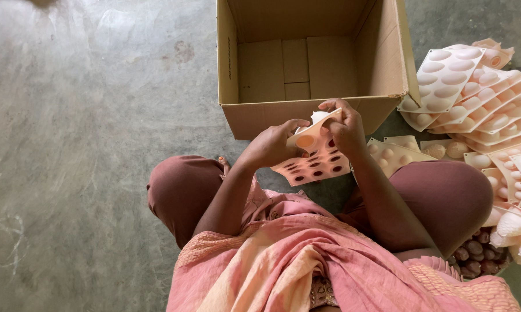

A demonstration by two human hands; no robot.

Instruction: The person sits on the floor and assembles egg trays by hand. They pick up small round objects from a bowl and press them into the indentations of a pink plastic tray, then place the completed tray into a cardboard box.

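A peach-coloured flexible mould tray [318, 164] with several round cavities is held over my lap, its top edge folded back. My left hand [275, 144] grips the tray's upper left part with thumb and fingers. My right hand [344, 127] pinches the folded upper right edge, where a pale rounded bump shows. Both hands are just in front of the near wall of an open cardboard box [306, 112].
The box stands on a grey concrete floor [87, 115] and holds flat cardboard pieces. A heap of similar peach moulds [474, 98] spreads at the right, some beside my right knee. A container of dark round pieces [477, 254] sits at the lower right.
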